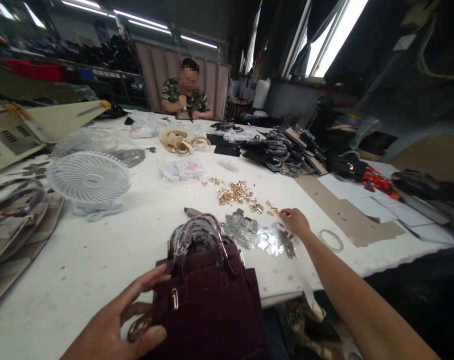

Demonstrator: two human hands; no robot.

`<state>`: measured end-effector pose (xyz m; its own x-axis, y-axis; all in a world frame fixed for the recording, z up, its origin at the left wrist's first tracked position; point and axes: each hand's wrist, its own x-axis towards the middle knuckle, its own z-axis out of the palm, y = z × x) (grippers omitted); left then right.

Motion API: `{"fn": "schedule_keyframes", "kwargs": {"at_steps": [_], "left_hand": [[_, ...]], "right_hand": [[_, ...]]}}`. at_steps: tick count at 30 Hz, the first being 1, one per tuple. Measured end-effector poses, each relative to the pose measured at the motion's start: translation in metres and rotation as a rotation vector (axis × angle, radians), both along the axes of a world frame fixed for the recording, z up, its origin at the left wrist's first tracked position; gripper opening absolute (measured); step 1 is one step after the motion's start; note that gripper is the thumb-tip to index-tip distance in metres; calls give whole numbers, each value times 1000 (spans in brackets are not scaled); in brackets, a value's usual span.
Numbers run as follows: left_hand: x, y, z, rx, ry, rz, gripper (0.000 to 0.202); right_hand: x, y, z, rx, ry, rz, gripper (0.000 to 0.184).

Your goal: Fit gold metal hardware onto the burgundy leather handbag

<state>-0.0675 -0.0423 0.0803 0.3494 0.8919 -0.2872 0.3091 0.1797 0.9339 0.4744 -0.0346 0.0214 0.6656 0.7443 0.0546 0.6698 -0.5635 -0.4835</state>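
A dark burgundy handbag [208, 305] stands at the table's near edge, its handles wrapped in clear plastic and a gold fitting on its front. My left hand [125, 310] grips the bag's left side, with fingertips at the upper edge and the thumb lower down. Out to the right, my right hand [295, 222] has its fingers pinched together at a small gold metal fitting beside a scattered pile of gold fittings [234, 192]. Below that pile lie many flat silver metal plates [245, 227], partly under my right hand. The inside of the bag is hidden.
A white fan [90, 180] stands at left, near stacked bag parts [13, 240]. Tape rolls [176, 137], a plastic bag [182, 170] and black straps [275, 150] lie farther back. Cardboard [347, 215] and a clear ring [331, 240] are right. A person [187, 95] sits opposite.
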Motion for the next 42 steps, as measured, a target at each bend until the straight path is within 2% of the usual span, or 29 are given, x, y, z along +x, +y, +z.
{"fn": "schedule_keyframes", "kwargs": {"at_steps": [3, 6, 9, 12, 15, 17, 19, 21, 23, 28, 32, 36, 39, 42], "left_hand": [[0, 4, 17, 273, 240, -73, 89], [14, 1, 33, 667, 309, -128, 74], [47, -2, 46, 1014, 247, -352, 46], [83, 8, 50, 1179, 315, -575, 40], [110, 31, 46, 1201, 451, -724, 40], [122, 46, 43, 1200, 504, -801, 35], [130, 56, 42, 1212, 517, -857, 25], [136, 60, 45, 1232, 514, -901, 15], [140, 62, 50, 1260, 522, -936, 12], [142, 60, 53, 1393, 508, -1070, 12], [140, 57, 49, 1446, 501, -1061, 11], [147, 51, 53, 1451, 481, -1110, 5], [160, 43, 65, 1349, 558, -1182, 3], [171, 36, 81, 1012, 609, -1118, 21]], "right_hand": [[7, 1, -9, -35, -30, 19, 22], [9, -2, -8, -23, -35, 38, 17], [1, -10, 5, 27, -6, 42, 14], [-30, -28, 27, 89, 63, 53, 19], [-94, -60, 49, 175, 239, 133, 27], [-148, -85, 58, 369, 574, 192, 31], [-199, -105, 59, 478, 847, 244, 36], [-240, -117, 54, 464, 1007, 271, 32], [-266, -120, 46, 427, 1063, 279, 27], [-284, -116, 29, 468, 960, 231, 29], [-286, -117, 21, 458, 791, 293, 19], [-287, -118, 17, 431, 686, 280, 20], [-287, -118, 15, 432, 507, 354, 10], [-288, -118, 11, 529, 331, 442, 11]]}}
